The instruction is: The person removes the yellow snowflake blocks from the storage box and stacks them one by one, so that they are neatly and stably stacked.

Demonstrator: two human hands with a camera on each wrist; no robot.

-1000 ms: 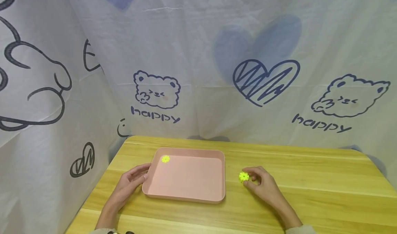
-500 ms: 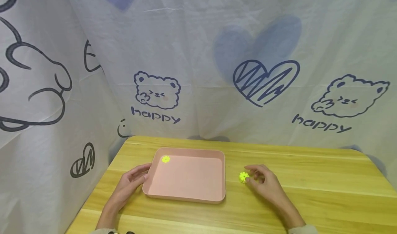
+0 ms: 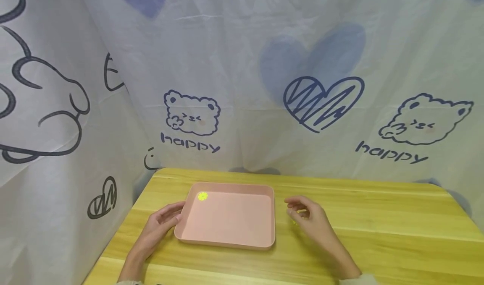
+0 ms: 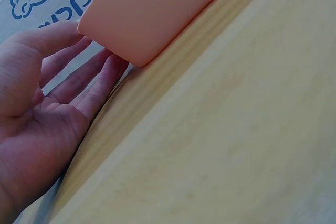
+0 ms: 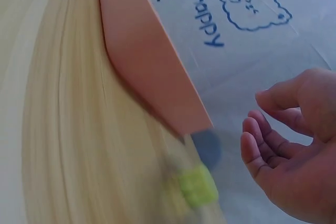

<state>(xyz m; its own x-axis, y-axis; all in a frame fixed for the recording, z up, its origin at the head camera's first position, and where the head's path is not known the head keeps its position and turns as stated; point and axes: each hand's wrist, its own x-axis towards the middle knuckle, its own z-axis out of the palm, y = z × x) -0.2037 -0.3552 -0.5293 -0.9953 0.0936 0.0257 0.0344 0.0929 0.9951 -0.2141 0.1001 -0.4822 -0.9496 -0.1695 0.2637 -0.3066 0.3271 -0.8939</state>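
A pink rectangular tray (image 3: 227, 220) lies on the table. Inside its far left corner is a yellow-green flower-shaped disc (image 3: 203, 196). My left hand (image 3: 160, 226) touches the tray's left wall from outside; in the left wrist view its fingers (image 4: 102, 85) are extended against the wall. My right hand (image 3: 311, 220) hovers right of the tray with loosely bent fingers, nothing seen between them. In the right wrist view, a blurred yellow-green piece (image 5: 199, 185) sits on the table apart from that hand. The head view shows only slivers of it behind the right hand.
The wooden table (image 3: 397, 234) extends right and in front of the tray. White cloth (image 3: 242, 66) printed with hearts and bears hangs behind the table and along its left side.
My right hand draws back from the yellow-green piece, then moves left and over it, covering most of it in the head view. The left hand and tray keep their places.
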